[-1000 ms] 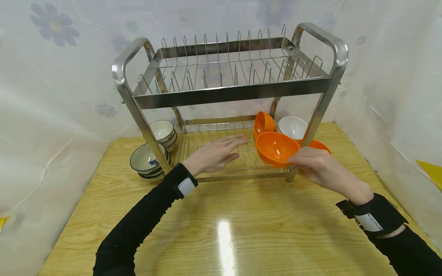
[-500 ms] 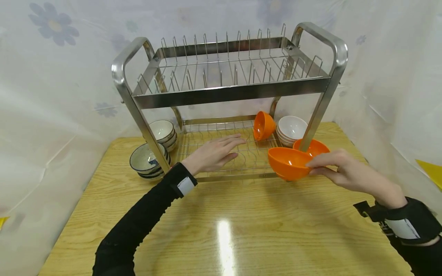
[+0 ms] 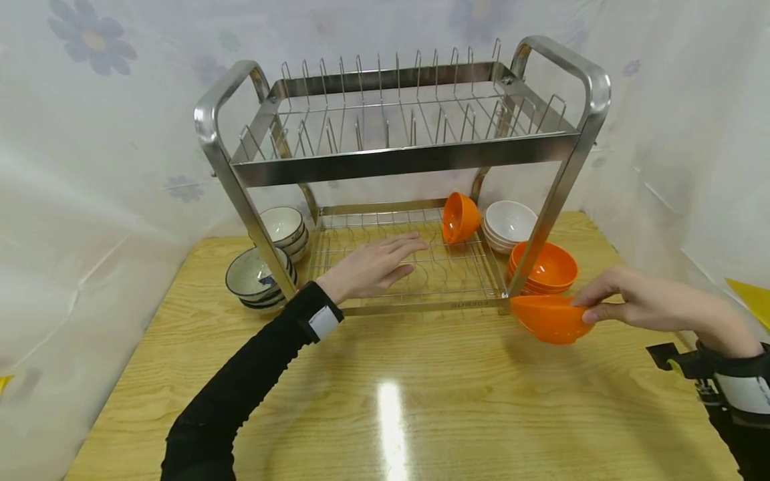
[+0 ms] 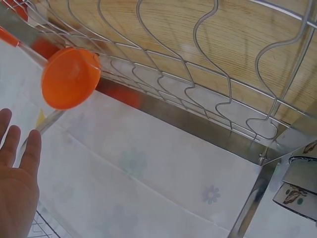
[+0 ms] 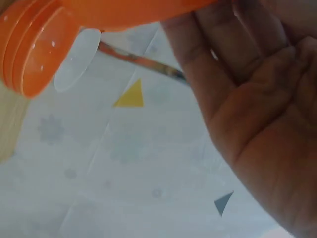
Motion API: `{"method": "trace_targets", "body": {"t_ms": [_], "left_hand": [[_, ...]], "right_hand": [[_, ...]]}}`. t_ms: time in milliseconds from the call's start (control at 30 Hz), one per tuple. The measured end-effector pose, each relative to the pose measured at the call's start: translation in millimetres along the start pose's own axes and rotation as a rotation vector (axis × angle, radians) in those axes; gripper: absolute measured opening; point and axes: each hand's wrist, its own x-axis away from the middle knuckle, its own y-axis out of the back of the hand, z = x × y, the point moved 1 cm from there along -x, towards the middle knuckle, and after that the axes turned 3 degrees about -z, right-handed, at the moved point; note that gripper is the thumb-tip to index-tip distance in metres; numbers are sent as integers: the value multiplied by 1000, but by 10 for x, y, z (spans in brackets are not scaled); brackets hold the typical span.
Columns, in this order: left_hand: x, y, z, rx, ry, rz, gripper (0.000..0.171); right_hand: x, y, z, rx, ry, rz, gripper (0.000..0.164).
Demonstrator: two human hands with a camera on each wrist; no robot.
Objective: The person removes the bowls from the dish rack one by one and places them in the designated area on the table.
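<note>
My right hand point(image 3: 637, 300) pinches the rim of an orange bowl point(image 3: 552, 322) in front of the rack's right front leg, above the table. That bowl crosses the top edge of the right wrist view. Just behind it is a stack of orange bowls point(image 3: 547, 266), with a stack of white bowls point(image 3: 510, 222) farther back. Another orange bowl point(image 3: 462, 219) stands tilted on the lower tier of the metal dish rack point(image 3: 385, 160), at its back right. My left hand point(image 3: 373, 268), fingers extended and holding nothing, hovers over the front of that lower tier.
Two stacks of patterned bowls, the nearer point(image 3: 257, 275) and the farther point(image 3: 284, 228), stand at the rack's left. The upper tier has upright wire dividers point(image 3: 385, 100). Floral sheeting point(image 3: 90, 167) surrounds the wooden table point(image 3: 337, 401).
My right hand has carried the orange bowl right and toward me, out from the rack's lower tier to beyond its front leg. My left hand has stayed almost still.
</note>
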Motion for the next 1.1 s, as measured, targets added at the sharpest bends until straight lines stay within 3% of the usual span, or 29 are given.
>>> {"method": "trace_targets", "body": {"t_ms": [100,200,333,433,533,733,900,1100], "left_hand": [[0,-3,1,-5,-2,2,46],[3,-12,1,-16,-1,7,46],[11,-27,3,-26,1,16,46],[13,-35,5,-29,0,17,46],[13,-38,8,-32,-2,15,46],[19,-40,8,-42,-11,10,45],[13,-47,5,-42,-8,14,43],[-4,-52,-17,-23,-13,40,42]], "right_hand": [[82,71,-63,74,-114,-12,23],[116,118,-107,242,-219,-95,25],[68,136,-157,454,-346,-171,22],[3,121,-207,518,-431,-169,14],[-72,64,-267,576,-429,-233,13],[-200,-140,-383,604,-324,-388,14],[-293,-295,-483,597,-330,-400,18],[-333,-432,-576,539,-367,-311,13]]}}
